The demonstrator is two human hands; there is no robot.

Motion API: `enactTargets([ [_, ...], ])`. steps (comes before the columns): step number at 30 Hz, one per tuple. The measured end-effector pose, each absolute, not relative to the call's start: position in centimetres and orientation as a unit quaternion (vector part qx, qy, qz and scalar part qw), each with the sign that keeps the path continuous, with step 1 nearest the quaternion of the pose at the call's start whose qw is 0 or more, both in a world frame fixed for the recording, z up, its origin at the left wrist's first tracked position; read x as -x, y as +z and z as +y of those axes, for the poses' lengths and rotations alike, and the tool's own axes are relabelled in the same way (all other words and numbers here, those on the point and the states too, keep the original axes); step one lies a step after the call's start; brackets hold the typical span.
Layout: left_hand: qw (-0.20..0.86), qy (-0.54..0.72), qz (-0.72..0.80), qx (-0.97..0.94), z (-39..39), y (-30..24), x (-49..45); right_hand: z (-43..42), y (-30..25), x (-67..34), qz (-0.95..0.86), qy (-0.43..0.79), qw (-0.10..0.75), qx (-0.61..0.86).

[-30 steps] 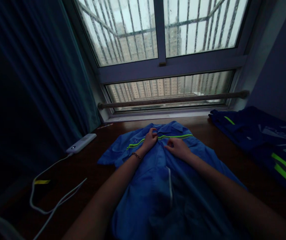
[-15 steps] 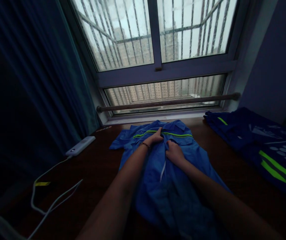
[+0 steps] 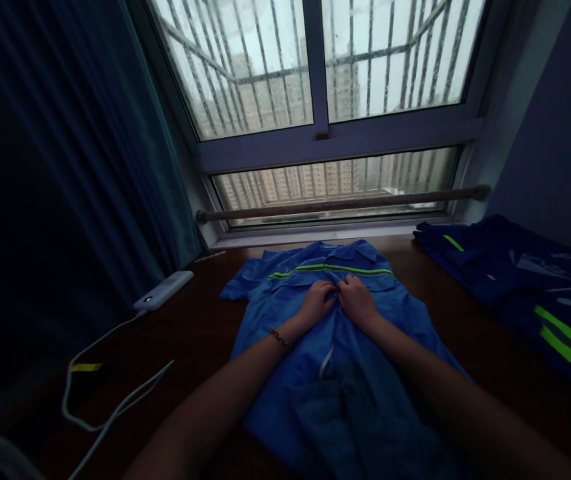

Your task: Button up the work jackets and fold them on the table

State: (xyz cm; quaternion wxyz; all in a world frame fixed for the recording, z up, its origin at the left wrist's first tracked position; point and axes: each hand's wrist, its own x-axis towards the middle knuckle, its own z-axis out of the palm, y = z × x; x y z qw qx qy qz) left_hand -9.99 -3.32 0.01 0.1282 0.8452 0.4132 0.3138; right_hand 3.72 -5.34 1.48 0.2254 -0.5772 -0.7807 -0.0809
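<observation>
A blue short-sleeved work shirt (image 3: 285, 333) with a yellow-green stripe across its chest lies front up, collar toward the window. My left hand (image 3: 316, 301), with a bracelet at the wrist, pinches the front placket just below the stripe. Close against it, my right hand (image 3: 357, 300) grips the placket's other edge with bent fingers. The fingertips of both hands almost meet, and whatever small fastening sits between them is hidden. Below the hands the front parts slightly, and a white strip (image 3: 326, 361) shows there.
Dark blue folded clothing (image 3: 510, 280) with yellow-green bands lies at the right. On the left are a white power strip (image 3: 164, 291) and a loose white cable (image 3: 115, 407). A rail (image 3: 345, 205) crosses the barred window, and a blue curtain (image 3: 115, 167) hangs at the left.
My left hand has come down from the chest stripe to the placket beside my right hand. The right hand has turned slightly and stays at nearly the same spot.
</observation>
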Motion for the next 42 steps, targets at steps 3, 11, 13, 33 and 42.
enactTargets([
  [3, 0.117, 0.319, 0.444, -0.829, -3.3, 0.4, 10.0, -4.5, 1.3, -3.5, -0.754, -0.048, 0.199, 0.625],
  [11, 0.200, 0.380, 0.471, -0.771, -4.0, 0.3, 10.4, -3.0, 0.8, -4.5, -0.686, 0.132, 0.390, 0.600],
  [13, 0.216, 0.368, 0.466, -0.775, -4.4, 0.6, 10.4, -2.3, 0.5, -4.8, -0.605, 0.286, 0.484, 0.564],
  [33, 0.315, -0.009, 0.410, -0.856, -10.6, 9.3, 10.6, -1.1, -0.5, -5.1, -0.421, 0.554, 0.564, 0.445],
  [42, 0.517, 0.150, 0.414, -0.734, -8.3, 3.8, 9.5, -1.5, 0.3, -5.0, -0.635, 0.312, 0.505, 0.495],
])
